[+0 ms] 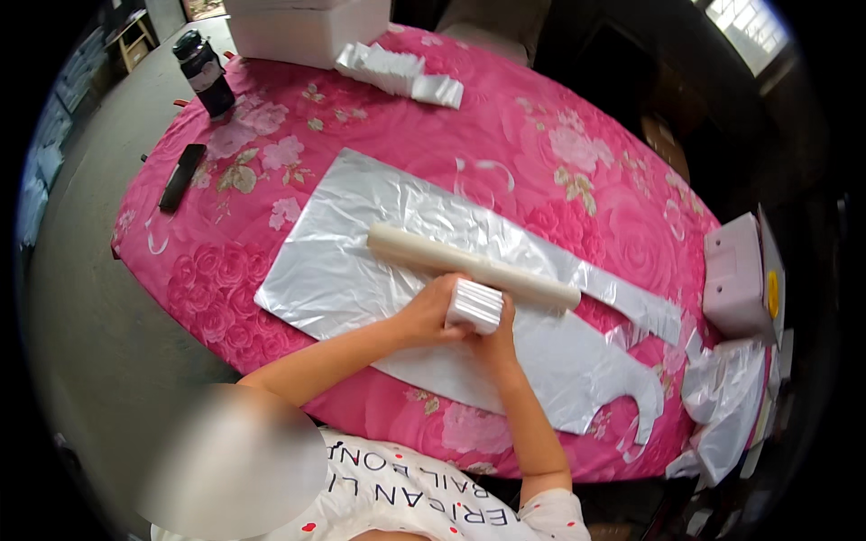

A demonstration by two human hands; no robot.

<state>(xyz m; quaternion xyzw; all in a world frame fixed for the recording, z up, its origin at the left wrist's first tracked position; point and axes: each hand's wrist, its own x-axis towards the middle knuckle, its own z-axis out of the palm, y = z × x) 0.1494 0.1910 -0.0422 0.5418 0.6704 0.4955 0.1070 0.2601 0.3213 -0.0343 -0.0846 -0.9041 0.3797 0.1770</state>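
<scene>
1. At the far left, on the counter [221, 293] covered by a pink rose-patterned cloth, there lies a black, flat, phone-like object [183, 178].
2. Just beyond it stands a dark drinking bottle [205, 76] with a black lid.
3. Next, at the far edge, is a white foam box [289, 34].
4. A silvery T-shirt bag [334, 225] is spread flat on the middle of the counter, with its two handles pointing to the right.
5. Near the foam box, a row of folded white bundles [383, 68] lies on the cloth.
6. The left hand [428, 316] is above the bag; its fingers are bent and press the left side of a folded white packet [475, 307].
7. This packet is between the two hands, over the bag, with its layered folds visible.
8. Just beyond the hands, a pale cylindrical roll [474, 268] lies slantwise across the bag.
9. The right hand [494, 343] is pinching the packet from the right; some of its fingers are hidden.
10. At the right edge, crumpled translucent plastic [724, 388] lies beside a pale pink box [735, 279].
</scene>
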